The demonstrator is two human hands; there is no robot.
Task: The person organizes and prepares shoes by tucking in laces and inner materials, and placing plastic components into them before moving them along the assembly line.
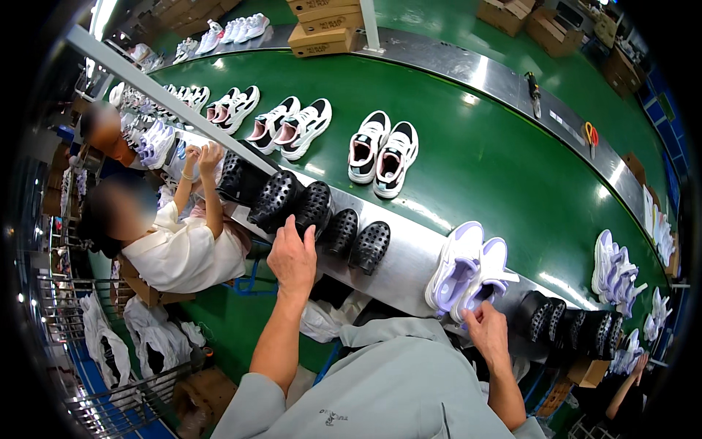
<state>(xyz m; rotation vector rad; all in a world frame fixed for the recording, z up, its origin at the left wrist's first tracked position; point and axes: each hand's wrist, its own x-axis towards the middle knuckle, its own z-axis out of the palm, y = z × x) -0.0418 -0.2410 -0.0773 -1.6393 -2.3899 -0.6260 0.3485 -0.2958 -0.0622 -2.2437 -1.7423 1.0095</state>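
My left hand [292, 257] reaches up to a row of black perforated shoe forms [316, 211] lined along the metal rim [409, 252] of the conveyor, and its fingers rest on one of them. My right hand [488, 333] touches the heel end of a pair of lavender and white sneakers [468, 271] lying across the same rim. Whether either hand grips its object firmly is unclear. A pair of black and white sneakers [383, 153] sits on the green belt [497, 161] beyond.
More black and white sneaker pairs [291, 127] ride the belt to the left. Another group of black forms [570, 325] and lavender sneakers [616, 265] lies right. Two seated persons [175, 241] work at left. Cardboard boxes [322, 29] stand at the far side; orange scissors [591, 134] lie there.
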